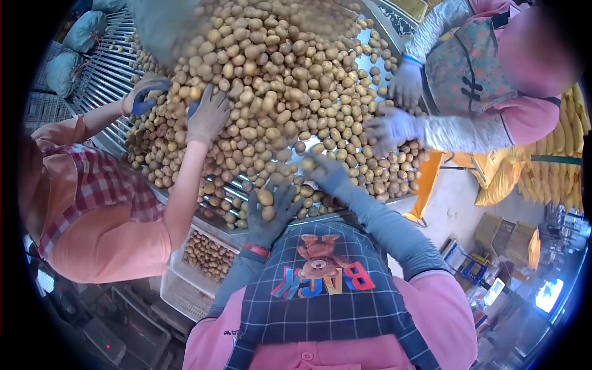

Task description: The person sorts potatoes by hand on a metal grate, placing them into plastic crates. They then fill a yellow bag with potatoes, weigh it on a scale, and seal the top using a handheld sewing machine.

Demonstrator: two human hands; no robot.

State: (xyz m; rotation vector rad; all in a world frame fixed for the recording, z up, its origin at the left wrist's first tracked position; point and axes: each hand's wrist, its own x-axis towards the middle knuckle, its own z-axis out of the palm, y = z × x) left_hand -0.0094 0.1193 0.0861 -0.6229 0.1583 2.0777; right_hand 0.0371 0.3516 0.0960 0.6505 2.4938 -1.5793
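Observation:
A large heap of potatoes (265, 92) covers the metal sorting table (364, 37). My left hand (275, 220), in a grey glove with a red band at the wrist, lies at the near edge with its fingers spread. Two potatoes (265, 197) rest against it between thumb and fingers. To its right, my right hand (330, 175), also gloved in grey, reaches over the near side of the heap. Its fingers are curled at a potato (307, 163) near the fingertips, somewhat blurred.
At left, a co-worker's gloved hands (208, 117) touch the heap. Another co-worker's pale gloves (394, 128) work at right. A white crate (185, 290) of small potatoes stands below the table. Metal rollers (102, 74) and green sacks (85, 31) are at upper left, yellow sacks (558, 135) at right.

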